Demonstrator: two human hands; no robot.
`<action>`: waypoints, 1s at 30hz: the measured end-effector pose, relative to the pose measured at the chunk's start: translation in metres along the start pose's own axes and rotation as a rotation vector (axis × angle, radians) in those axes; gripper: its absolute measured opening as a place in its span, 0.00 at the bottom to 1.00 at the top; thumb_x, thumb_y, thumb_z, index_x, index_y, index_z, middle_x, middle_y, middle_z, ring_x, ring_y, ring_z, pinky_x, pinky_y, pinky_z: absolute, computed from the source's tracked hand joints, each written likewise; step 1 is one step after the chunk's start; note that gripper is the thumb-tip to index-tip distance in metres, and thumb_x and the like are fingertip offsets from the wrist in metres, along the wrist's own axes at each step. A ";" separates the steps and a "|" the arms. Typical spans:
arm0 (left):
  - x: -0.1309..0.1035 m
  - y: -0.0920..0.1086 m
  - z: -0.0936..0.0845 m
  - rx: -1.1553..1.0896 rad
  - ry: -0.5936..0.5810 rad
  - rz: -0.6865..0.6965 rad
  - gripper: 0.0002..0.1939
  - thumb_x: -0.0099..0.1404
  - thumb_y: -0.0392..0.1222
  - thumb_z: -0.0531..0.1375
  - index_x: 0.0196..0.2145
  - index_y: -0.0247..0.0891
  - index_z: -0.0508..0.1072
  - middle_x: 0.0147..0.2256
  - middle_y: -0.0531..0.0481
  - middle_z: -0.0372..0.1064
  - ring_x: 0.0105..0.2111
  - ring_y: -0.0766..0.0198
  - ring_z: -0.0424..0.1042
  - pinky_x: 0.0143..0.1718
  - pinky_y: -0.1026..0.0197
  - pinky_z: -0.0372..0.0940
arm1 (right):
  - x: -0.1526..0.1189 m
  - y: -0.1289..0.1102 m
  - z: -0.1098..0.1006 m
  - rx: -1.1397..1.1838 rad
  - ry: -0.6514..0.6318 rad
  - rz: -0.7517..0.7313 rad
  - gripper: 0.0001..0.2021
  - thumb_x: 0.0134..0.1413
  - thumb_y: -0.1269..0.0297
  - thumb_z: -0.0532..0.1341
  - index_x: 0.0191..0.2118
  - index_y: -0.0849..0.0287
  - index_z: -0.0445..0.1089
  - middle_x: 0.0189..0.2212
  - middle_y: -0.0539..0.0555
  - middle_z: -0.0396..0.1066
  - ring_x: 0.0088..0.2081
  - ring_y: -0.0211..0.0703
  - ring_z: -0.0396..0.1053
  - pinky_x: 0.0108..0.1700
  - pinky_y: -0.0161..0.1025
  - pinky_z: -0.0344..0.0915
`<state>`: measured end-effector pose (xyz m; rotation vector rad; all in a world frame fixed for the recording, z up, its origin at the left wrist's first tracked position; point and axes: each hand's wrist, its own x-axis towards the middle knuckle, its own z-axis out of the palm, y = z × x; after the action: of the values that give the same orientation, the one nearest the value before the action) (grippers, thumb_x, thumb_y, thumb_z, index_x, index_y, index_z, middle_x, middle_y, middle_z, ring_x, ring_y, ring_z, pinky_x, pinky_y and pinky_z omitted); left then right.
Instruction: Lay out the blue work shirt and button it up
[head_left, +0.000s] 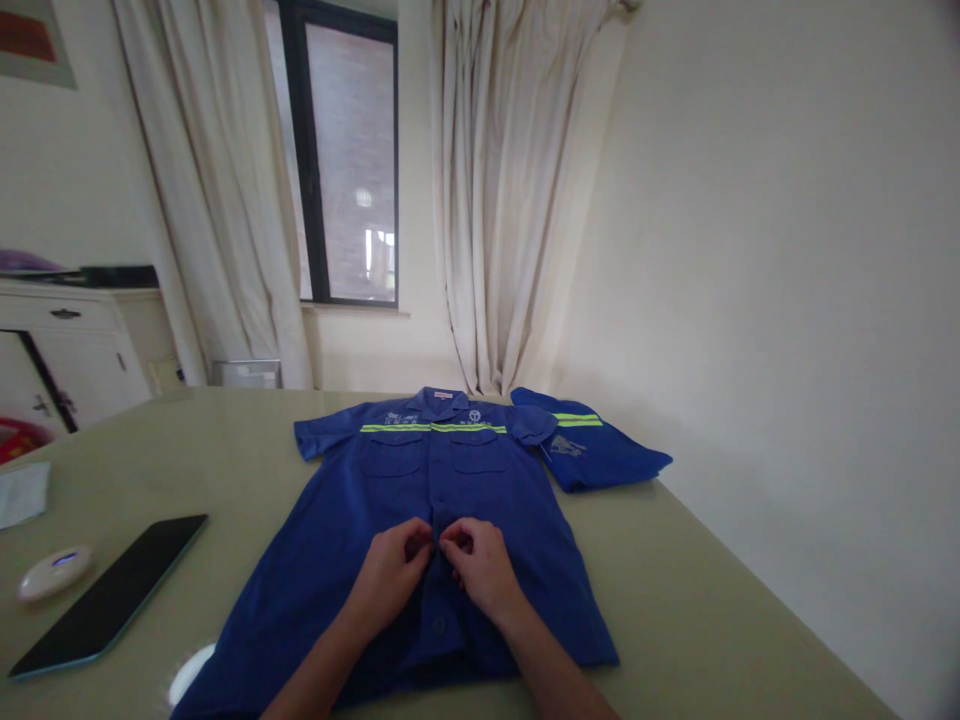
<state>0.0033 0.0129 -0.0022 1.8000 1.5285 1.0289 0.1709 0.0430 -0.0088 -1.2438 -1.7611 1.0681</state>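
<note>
A blue short-sleeved work shirt (pixel 360 520) lies front up on the table, its collar at the far end and a yellow-green reflective stripe across the chest. My left hand (pixel 397 565) pinches the left edge of the front placket, about halfway down. Just across from it, my right hand (pixel 480 560) pinches the placket's other side, fingertips close to the left ones. Whether a button sits between the fingers is hidden. A lower button (pixel 439 626) shows nearer to me.
A folded blue garment (pixel 600 445) lies at the back right by the wall. On the left of the table (pixel 247 440) are a black tablet (pixel 112 595), a pale oval device (pixel 56 573) and a white paper (pixel 24 494). A white round object (pixel 191 676) is partly under the shirt.
</note>
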 end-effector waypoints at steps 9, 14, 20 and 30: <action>0.006 -0.016 0.004 -0.039 0.005 -0.059 0.16 0.63 0.55 0.59 0.29 0.39 0.72 0.26 0.53 0.71 0.30 0.61 0.69 0.32 0.62 0.59 | -0.009 -0.008 0.005 -0.225 0.068 -0.116 0.04 0.53 0.74 0.64 0.31 0.58 0.75 0.28 0.49 0.72 0.29 0.37 0.68 0.33 0.31 0.59; 0.011 -0.024 0.003 -0.183 -0.012 -0.065 0.17 0.61 0.56 0.60 0.32 0.38 0.73 0.28 0.53 0.70 0.31 0.60 0.68 0.34 0.62 0.60 | -0.012 -0.014 0.007 -0.283 0.125 -0.137 0.04 0.54 0.73 0.64 0.32 0.57 0.74 0.30 0.49 0.72 0.31 0.38 0.69 0.35 0.32 0.60; 0.011 -0.021 0.004 -0.148 0.002 -0.095 0.17 0.62 0.56 0.57 0.28 0.39 0.70 0.26 0.54 0.66 0.29 0.61 0.65 0.31 0.61 0.58 | -0.013 -0.015 0.007 -0.319 0.133 -0.154 0.04 0.56 0.71 0.63 0.33 0.56 0.75 0.31 0.49 0.73 0.31 0.38 0.69 0.35 0.32 0.60; 0.012 -0.030 0.012 -0.393 0.090 -0.164 0.18 0.53 0.55 0.64 0.32 0.39 0.69 0.27 0.54 0.68 0.28 0.61 0.68 0.32 0.60 0.62 | -0.015 -0.017 0.005 -0.377 0.127 -0.229 0.05 0.58 0.70 0.62 0.32 0.55 0.74 0.31 0.48 0.71 0.31 0.37 0.68 0.35 0.32 0.57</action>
<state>-0.0024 0.0314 -0.0312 1.3534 1.3827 1.2414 0.1642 0.0240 0.0033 -1.2579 -2.0062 0.5298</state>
